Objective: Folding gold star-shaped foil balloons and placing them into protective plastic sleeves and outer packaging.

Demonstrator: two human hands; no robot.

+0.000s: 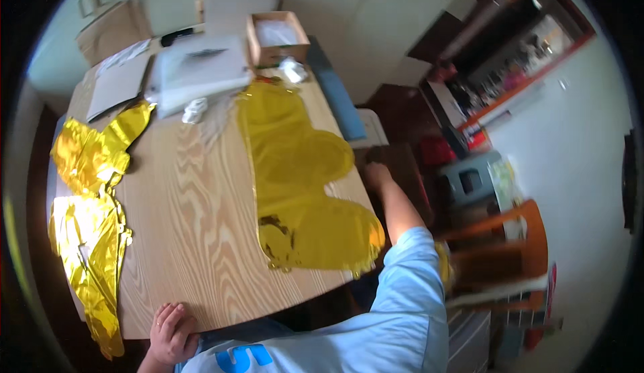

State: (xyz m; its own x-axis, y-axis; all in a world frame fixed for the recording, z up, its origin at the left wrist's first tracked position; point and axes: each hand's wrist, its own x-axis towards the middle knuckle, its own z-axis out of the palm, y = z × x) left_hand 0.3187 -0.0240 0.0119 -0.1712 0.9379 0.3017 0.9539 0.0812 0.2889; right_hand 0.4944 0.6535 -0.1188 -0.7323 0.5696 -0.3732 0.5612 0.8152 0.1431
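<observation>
A flat gold foil balloon (288,172) with rounded lobes lies along the right side of the wooden table (191,205), its lower lobe reaching past the edge. Just off that edge, beside the balloon's middle lobe, my right hand (377,174) is closed over the dark brown chair area; whatever its fingers hold is hidden. My left hand (173,333) rests on the near table edge with its fingers laid out, slightly bent, and holds nothing. Two crumpled gold foil balloons, an upper one (87,155) and a lower one (90,232), lie at the left edge.
A wooden box (276,54) with clear plastic inside stands at the far end. Near it are plastic sleeves (201,64), a grey folder (119,88), crumpled silvery wads (194,111) and a paper bag (111,34). An orange-brown chair (530,252) stands at right.
</observation>
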